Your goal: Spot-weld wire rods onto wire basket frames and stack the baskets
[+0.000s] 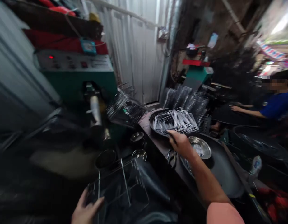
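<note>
A rectangular frame of thin metal wire (125, 183) lies across my lap, over a dark shiny apron (153, 177). My left hand (86, 207) grips this wire frame at its left side, thumb over a rod and fingers at the outer edge. My right hand (182, 143) is stretched forward to the near rim of a dark pan (151, 123). Its fingers are closed around something small and dark that I cannot make out. In that pan lies a pile of flat metal strips and wire pieces (178, 119). Dark-handled scissors or pliers (172, 159) rest just below the hand.
A green machine (71, 82) with a lit red lamp stands left. Wire racks (125, 105) lie beside it. Metal bowls (137, 137) sit below. A steel dish (206, 149) rests in a wide black pan (225, 171). Stacked wire racks (192, 99) stand behind. Another person (278, 104) works right.
</note>
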`<state>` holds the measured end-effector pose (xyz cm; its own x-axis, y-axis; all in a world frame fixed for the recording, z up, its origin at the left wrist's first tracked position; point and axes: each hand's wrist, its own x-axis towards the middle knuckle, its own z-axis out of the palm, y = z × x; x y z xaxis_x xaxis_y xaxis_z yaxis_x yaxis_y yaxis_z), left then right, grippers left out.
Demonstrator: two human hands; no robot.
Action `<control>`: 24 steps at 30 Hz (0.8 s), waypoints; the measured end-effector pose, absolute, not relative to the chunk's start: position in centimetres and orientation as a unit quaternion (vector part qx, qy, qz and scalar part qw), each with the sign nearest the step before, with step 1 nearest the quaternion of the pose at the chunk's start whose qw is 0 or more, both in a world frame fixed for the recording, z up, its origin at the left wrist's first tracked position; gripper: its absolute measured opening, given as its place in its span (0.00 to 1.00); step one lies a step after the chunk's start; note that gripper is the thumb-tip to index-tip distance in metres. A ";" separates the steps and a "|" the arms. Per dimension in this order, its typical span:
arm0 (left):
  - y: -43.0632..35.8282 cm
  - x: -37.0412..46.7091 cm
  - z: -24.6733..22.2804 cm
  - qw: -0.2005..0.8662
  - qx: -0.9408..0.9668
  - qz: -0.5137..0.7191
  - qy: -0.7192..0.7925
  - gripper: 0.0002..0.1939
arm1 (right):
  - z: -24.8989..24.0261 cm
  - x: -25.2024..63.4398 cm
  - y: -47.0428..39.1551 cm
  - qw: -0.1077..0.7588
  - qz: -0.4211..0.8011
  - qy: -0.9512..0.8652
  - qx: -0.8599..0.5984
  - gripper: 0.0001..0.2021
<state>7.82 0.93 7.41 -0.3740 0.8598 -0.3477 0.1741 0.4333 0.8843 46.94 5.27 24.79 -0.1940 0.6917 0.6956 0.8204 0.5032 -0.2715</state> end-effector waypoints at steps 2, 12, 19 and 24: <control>0.7 8.4 8.0 0.415 0.348 0.463 0.702 0.49 | 25.3 44.3 2.8 0.478 -0.013 -0.733 -0.483 0.11; -0.7 6.0 9.3 0.607 0.090 0.585 0.530 0.20 | 11.6 32.6 -1.2 0.447 0.380 -0.573 -0.573 0.15; -0.5 5.5 7.2 0.596 0.123 0.543 0.579 0.15 | 5.6 35.7 -3.1 0.348 0.413 -0.608 -0.582 0.16; -0.8 5.8 5.5 0.572 0.161 0.495 0.634 0.23 | 5.3 35.9 -0.2 0.361 0.395 -0.589 -0.605 0.19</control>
